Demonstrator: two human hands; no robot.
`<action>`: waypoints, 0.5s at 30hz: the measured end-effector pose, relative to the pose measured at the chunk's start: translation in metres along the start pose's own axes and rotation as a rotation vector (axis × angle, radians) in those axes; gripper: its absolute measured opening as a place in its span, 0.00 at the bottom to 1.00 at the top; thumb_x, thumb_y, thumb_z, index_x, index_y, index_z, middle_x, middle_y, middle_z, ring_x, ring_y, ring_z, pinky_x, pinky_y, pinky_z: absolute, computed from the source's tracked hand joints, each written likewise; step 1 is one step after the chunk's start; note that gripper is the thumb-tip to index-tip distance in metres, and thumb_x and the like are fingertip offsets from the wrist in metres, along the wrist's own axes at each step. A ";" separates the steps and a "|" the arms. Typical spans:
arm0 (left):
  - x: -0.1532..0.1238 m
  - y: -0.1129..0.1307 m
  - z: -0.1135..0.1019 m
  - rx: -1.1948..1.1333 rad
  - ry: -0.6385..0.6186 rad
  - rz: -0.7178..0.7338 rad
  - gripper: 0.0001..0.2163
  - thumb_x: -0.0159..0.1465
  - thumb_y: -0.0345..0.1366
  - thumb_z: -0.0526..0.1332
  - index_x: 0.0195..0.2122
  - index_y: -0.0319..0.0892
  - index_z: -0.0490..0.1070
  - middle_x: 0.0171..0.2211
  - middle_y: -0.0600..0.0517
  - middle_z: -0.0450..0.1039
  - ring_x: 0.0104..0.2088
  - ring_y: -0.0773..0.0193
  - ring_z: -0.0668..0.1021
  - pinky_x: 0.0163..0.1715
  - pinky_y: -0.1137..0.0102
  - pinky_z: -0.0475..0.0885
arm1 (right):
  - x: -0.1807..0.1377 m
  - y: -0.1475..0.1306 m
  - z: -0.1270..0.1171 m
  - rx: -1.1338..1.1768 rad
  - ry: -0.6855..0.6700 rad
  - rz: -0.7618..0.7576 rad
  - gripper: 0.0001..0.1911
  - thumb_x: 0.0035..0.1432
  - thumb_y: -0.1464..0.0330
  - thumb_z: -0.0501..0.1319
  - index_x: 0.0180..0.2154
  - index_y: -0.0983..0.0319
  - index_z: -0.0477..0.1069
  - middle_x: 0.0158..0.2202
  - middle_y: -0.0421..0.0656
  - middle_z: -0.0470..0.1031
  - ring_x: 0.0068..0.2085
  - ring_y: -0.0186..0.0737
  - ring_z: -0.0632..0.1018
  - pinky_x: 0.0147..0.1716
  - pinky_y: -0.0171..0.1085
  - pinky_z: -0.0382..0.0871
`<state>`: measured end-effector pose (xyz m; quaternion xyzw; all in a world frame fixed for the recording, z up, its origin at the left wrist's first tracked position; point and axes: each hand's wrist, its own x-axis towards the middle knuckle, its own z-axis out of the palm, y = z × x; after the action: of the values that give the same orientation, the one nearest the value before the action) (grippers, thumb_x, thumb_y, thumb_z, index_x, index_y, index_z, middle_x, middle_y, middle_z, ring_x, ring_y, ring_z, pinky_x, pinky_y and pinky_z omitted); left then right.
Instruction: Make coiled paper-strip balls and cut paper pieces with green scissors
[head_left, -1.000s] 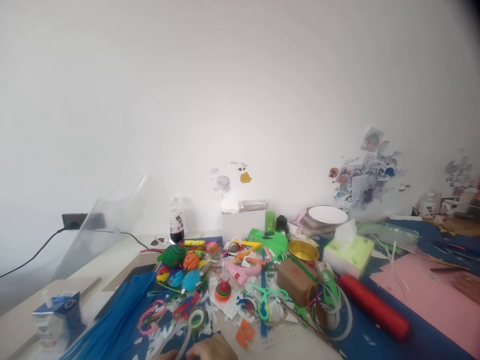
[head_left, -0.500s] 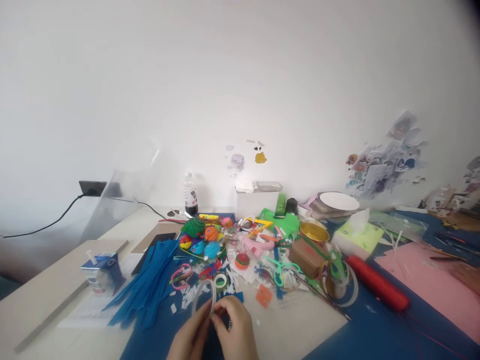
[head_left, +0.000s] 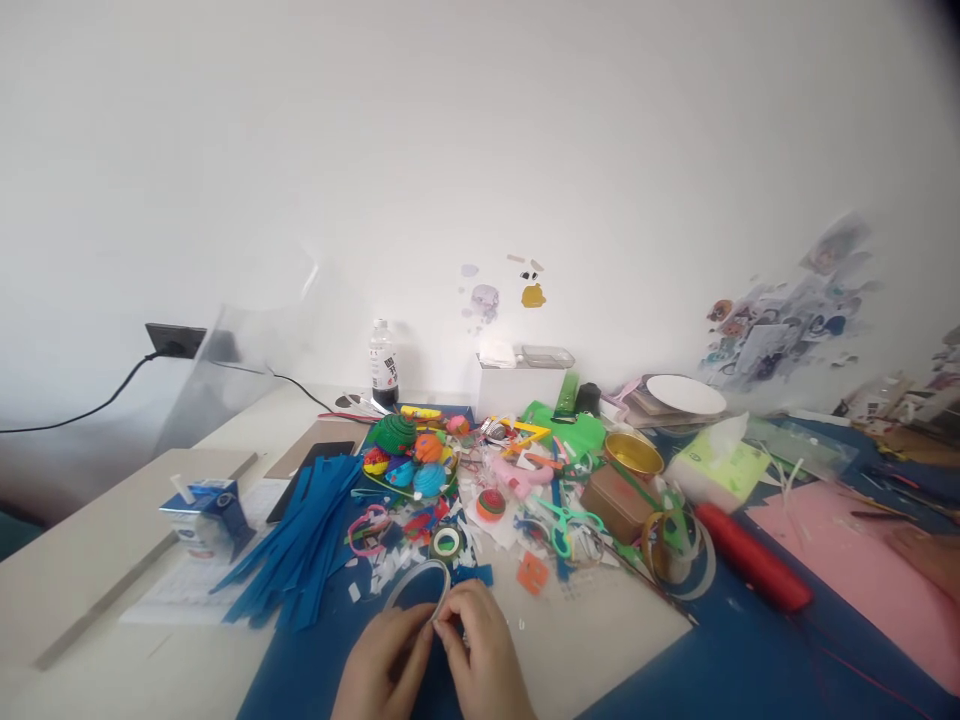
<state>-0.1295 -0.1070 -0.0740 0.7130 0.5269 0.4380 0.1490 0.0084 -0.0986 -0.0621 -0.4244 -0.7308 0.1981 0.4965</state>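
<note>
At the near edge of the mat, my left hand (head_left: 386, 655) and my right hand (head_left: 480, 640) work close together with bent fingers. Between them they hold a thin, whitish ring-shaped band (head_left: 420, 576), curved upward above the fingertips. Its lower part is hidden by my left hand. My right thumb and fingers pinch its right side, near the left fingertips. Just beyond the band lies a roll of tape (head_left: 447, 543) with a dark rim, among white paper scraps (head_left: 390, 565). An orange cut piece (head_left: 532, 573) rests to the right of my hands.
Blue strips (head_left: 300, 550) and a blue-and-white drink carton (head_left: 206, 520) are on the left. Green-handled scissors (head_left: 564, 525), a brown box (head_left: 615, 500) and a red roll (head_left: 754, 557) lie to the right. Colourful wound balls (head_left: 409, 455) and a bottle (head_left: 383, 365) stand further back.
The band has tilted from nearly upright to a flatter angle. My hands have shifted slightly to the right, still gripping it. The camera view has moved a little.
</note>
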 end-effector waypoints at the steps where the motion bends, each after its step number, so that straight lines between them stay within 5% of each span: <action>1: 0.000 0.000 0.000 0.019 0.005 0.010 0.10 0.60 0.43 0.56 0.35 0.48 0.74 0.31 0.51 0.78 0.31 0.63 0.79 0.30 0.74 0.75 | -0.003 0.001 0.002 -0.013 0.035 -0.021 0.08 0.55 0.78 0.52 0.33 0.61 0.65 0.29 0.41 0.69 0.31 0.37 0.73 0.32 0.32 0.68; 4: 0.000 0.001 0.000 0.074 -0.013 0.014 0.10 0.60 0.43 0.55 0.32 0.47 0.74 0.27 0.52 0.77 0.27 0.63 0.78 0.26 0.74 0.74 | -0.008 0.005 0.007 -0.064 0.111 -0.077 0.07 0.60 0.74 0.51 0.37 0.60 0.66 0.28 0.41 0.70 0.30 0.36 0.73 0.31 0.32 0.68; 9: 0.002 0.005 -0.001 0.139 -0.084 -0.027 0.11 0.60 0.41 0.54 0.26 0.46 0.72 0.23 0.53 0.74 0.25 0.64 0.76 0.24 0.74 0.71 | -0.012 0.008 0.014 -0.201 0.177 -0.151 0.17 0.65 0.68 0.44 0.27 0.60 0.65 0.27 0.42 0.69 0.28 0.36 0.73 0.27 0.32 0.66; 15: 0.004 -0.007 0.001 0.186 -0.054 0.016 0.11 0.59 0.41 0.55 0.23 0.45 0.72 0.21 0.53 0.73 0.24 0.64 0.75 0.24 0.73 0.71 | -0.024 0.013 0.030 -0.355 0.250 -0.132 0.18 0.62 0.74 0.42 0.23 0.60 0.61 0.22 0.41 0.66 0.24 0.37 0.69 0.22 0.34 0.60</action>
<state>-0.1329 -0.1008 -0.0771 0.7395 0.5553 0.3690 0.0927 -0.0094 -0.1071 -0.0973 -0.4777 -0.7132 -0.0206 0.5125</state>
